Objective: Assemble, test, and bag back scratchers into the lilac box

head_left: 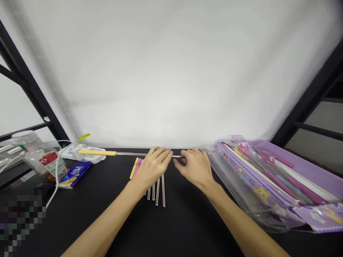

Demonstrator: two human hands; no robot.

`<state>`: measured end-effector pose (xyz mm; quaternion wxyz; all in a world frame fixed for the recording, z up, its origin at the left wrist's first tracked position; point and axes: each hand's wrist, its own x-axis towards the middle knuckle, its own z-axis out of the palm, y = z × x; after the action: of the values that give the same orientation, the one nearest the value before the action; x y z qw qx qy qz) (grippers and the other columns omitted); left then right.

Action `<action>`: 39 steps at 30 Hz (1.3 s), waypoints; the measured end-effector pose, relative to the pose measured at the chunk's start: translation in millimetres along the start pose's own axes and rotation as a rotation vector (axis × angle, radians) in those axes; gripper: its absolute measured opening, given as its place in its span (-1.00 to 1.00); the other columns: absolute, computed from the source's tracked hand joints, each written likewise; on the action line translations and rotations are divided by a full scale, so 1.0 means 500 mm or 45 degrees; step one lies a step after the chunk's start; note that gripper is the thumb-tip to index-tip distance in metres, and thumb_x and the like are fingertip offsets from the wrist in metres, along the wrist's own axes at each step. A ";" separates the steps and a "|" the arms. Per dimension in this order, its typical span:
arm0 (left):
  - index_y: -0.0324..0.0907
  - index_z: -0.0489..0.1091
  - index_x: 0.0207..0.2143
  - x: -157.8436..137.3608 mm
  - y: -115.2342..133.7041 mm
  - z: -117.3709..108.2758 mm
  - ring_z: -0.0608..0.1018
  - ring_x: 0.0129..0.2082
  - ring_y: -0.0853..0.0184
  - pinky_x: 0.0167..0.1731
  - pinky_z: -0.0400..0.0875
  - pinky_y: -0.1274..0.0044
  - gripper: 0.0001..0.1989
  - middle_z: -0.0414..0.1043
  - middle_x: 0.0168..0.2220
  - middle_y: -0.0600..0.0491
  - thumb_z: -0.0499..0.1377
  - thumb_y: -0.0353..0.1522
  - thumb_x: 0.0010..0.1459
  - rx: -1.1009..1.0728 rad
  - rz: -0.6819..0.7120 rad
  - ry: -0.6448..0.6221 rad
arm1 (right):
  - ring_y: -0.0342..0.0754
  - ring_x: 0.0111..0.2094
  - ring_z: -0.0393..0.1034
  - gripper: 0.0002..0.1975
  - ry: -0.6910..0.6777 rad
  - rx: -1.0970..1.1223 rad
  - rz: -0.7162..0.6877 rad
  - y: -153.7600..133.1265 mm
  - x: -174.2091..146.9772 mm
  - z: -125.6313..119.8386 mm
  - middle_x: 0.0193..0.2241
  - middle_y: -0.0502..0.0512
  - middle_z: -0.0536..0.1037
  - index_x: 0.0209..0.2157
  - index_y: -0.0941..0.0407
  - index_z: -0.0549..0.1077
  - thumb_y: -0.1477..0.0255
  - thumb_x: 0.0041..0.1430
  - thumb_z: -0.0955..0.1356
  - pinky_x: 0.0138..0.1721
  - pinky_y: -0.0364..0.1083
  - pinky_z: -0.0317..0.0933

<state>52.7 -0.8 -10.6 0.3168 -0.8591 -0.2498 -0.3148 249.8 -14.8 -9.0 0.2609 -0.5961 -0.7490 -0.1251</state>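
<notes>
So, gripping a yellow-handled metal rod [131,154] mid-length with the left hand [155,166], thumb-and-fingering its thin end [177,156] with the right hand [195,166], by spare rods [157,192] on the bench [96,200].

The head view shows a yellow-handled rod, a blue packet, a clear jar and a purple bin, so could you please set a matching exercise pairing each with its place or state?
Column one
1. Yellow-handled rod
2. Blue packet
3. Clear jar
4. Purple bin

Column two
A. Far left, with a partly red label
B. On the right, holding plastic-wrapped items
C. Crosswise, at the left hand and right hand
D. Just right of the jar

Pairs: 1-C, 2-D, 3-A, 4-B
</notes>
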 end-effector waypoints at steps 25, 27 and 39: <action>-0.27 0.38 -0.06 -0.020 0.013 0.018 0.56 -0.30 0.27 -0.27 0.39 0.42 -0.81 0.56 -0.30 0.00 0.06 -0.52 0.32 0.066 -0.007 -0.084 | 0.03 -0.24 0.31 -0.73 0.006 -0.002 -0.196 -0.011 -0.019 0.023 -0.39 0.03 0.55 -0.38 0.09 0.42 0.21 0.31 0.29 -0.21 0.01 -0.07; -0.26 0.39 -0.05 -0.020 0.000 0.010 0.58 -0.26 0.27 -0.24 0.40 0.41 -0.80 0.58 -0.26 -0.02 0.06 -0.50 0.33 0.031 -0.011 -0.065 | 0.04 -0.23 0.31 -0.74 0.018 -0.042 -0.121 0.002 -0.009 0.019 -0.42 0.03 0.56 -0.43 0.08 0.44 0.25 0.28 0.30 -0.20 0.03 -0.07; -0.16 0.54 -0.23 -0.118 -0.185 -0.080 0.64 -0.12 0.20 0.08 0.32 0.29 -0.81 0.64 -0.19 -0.02 0.10 -0.41 0.31 0.445 -0.680 0.254 | 0.25 -0.10 0.30 -0.67 0.089 -0.219 0.620 0.183 0.011 -0.005 -0.41 0.30 0.57 -0.47 0.11 0.62 0.33 0.14 0.24 -0.14 0.11 -0.04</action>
<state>-60.7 20.0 7.8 0.3887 -0.6608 -0.4841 -0.4217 337.2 12.2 -15.3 0.2575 -0.7741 -0.5606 -0.1425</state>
